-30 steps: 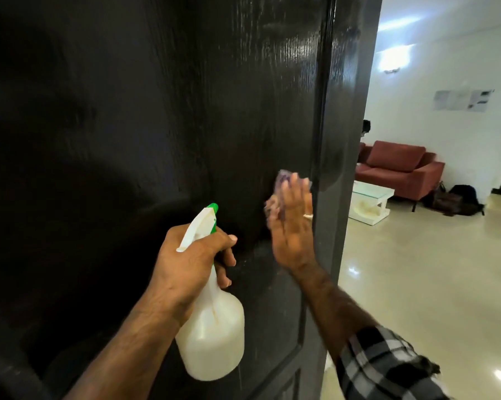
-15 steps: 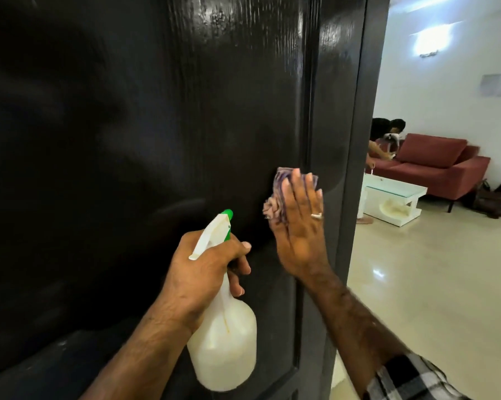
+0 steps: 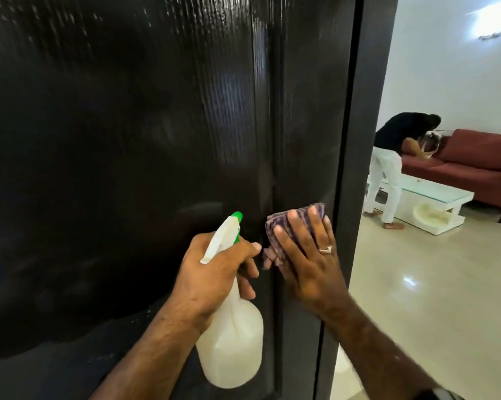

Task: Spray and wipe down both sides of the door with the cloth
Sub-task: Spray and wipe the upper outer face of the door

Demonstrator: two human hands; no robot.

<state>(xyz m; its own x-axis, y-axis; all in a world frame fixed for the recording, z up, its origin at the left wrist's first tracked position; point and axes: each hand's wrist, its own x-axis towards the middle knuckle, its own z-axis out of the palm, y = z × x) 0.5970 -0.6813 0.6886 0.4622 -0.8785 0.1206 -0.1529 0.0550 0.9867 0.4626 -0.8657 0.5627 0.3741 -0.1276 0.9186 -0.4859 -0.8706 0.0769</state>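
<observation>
Two hands busy: right hand (image 3: 307, 255) presses the soft, floppy cloth (image 3: 298, 219) flat-fingered on the slick door (image 3: 156, 140), left hand (image 3: 214, 272) grips the light-looking spray bottle (image 3: 232, 347) by its neck.

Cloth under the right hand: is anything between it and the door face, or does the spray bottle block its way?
Nothing visible does. The right hand presses the cloth flat against the door, near its right edge. The spray bottle, gripped by the left hand, sits just left of the cloth, off the door face.

Cloth (image 3: 296, 223) on door (image 3: 128, 140), right of bottle (image 3: 232, 347).
</observation>
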